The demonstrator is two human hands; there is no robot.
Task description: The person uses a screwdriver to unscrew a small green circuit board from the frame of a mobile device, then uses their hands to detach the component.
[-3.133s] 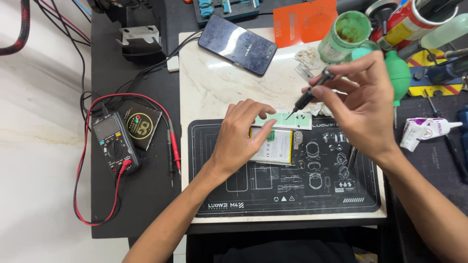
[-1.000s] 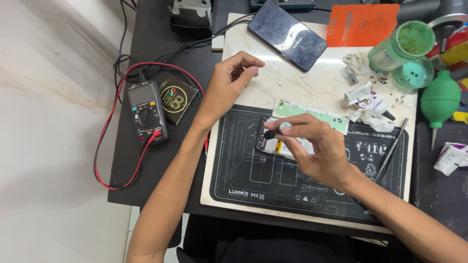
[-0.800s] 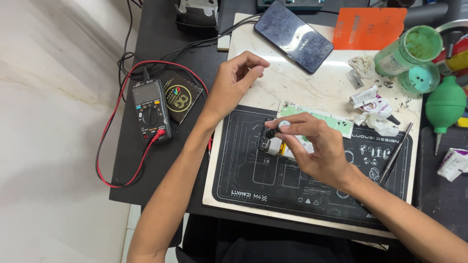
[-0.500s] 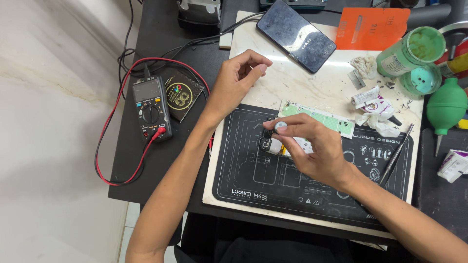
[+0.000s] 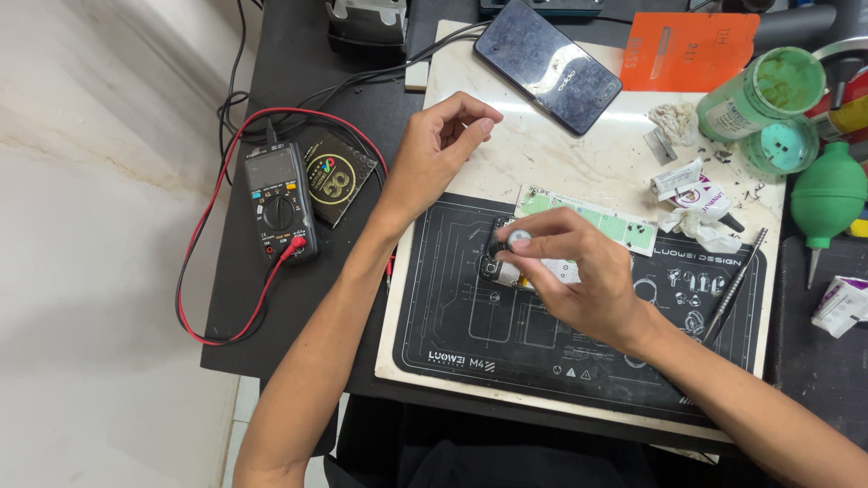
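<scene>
- Lying on the black mat (image 5: 452, 307), the opened phone (image 5: 506, 267) sits near the mat's upper middle, mostly hidden under the right hand (image 5: 579, 280).
- The right hand's fingers curl down and pinch a small round grey part (image 5: 518, 239) over the phone.
- The left hand (image 5: 438, 149) hovers above the white board (image 5: 579, 163), loosely curled, fingers half closed, holding nothing visible.
- A green strip (image 5: 588, 217) lies just behind the phone.
- A dark phone (image 5: 547, 63) lies farther back; a multimeter (image 5: 278, 201) stands well left.

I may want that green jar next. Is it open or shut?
Open: the green jar shows its contents, and its lid lies beside it.
</scene>
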